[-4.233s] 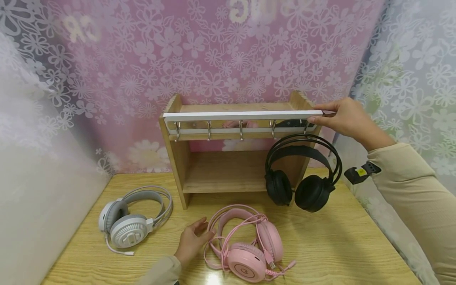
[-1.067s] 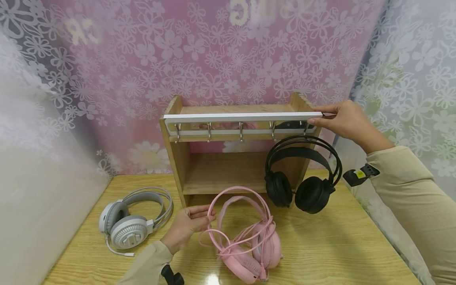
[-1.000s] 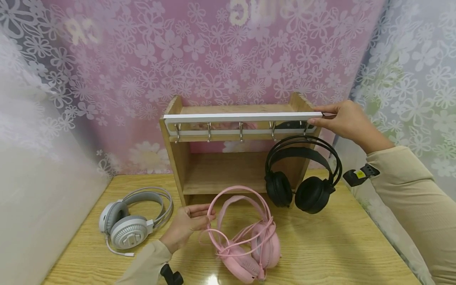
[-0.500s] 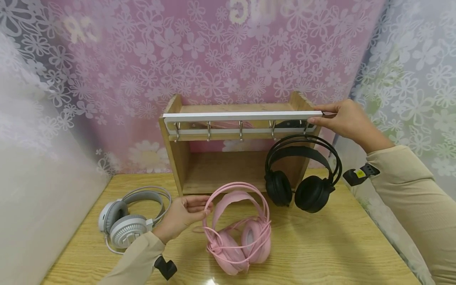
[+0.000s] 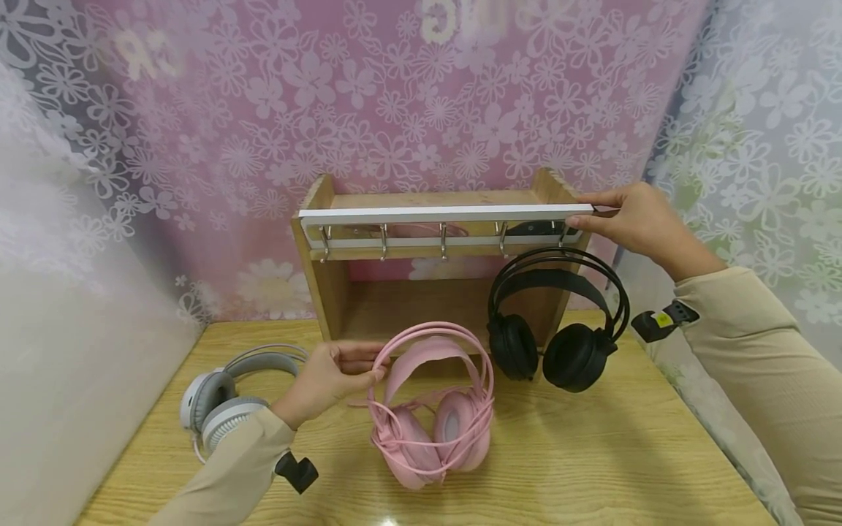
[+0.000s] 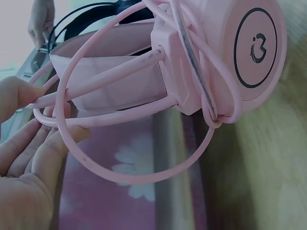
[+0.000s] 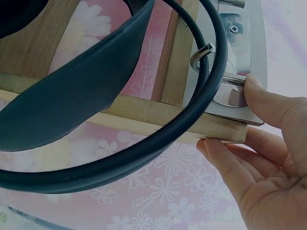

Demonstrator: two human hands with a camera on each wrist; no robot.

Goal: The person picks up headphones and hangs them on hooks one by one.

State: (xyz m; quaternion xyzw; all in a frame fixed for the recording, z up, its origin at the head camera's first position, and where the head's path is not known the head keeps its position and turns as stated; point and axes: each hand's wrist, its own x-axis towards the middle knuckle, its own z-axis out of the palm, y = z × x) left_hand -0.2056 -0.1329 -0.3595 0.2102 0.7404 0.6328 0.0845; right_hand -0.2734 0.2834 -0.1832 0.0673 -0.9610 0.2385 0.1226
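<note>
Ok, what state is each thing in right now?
Pink headset: held by left hand, cord wrapped round.
Black headset: hanging on the rightmost hook.
White headset: lying on table, partly hidden.
Hook rail: right end gripped by right hand, other four hooks bare.
Wooden shelf: standing upright.

Backdrop point(image 5: 434, 109): we see pink, white-flowered, pale lettering point(image 5: 148, 55) up high.
Right panel point(image 5: 776, 146): pale, floral, green-tinged.
Table point(image 5: 592, 460): we get yellowish woodgrain, glare point(image 5: 389, 521) at near edge.

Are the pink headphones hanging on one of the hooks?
No, the left hand holds the pink headphones by their outer band, below the hook rail.
</note>
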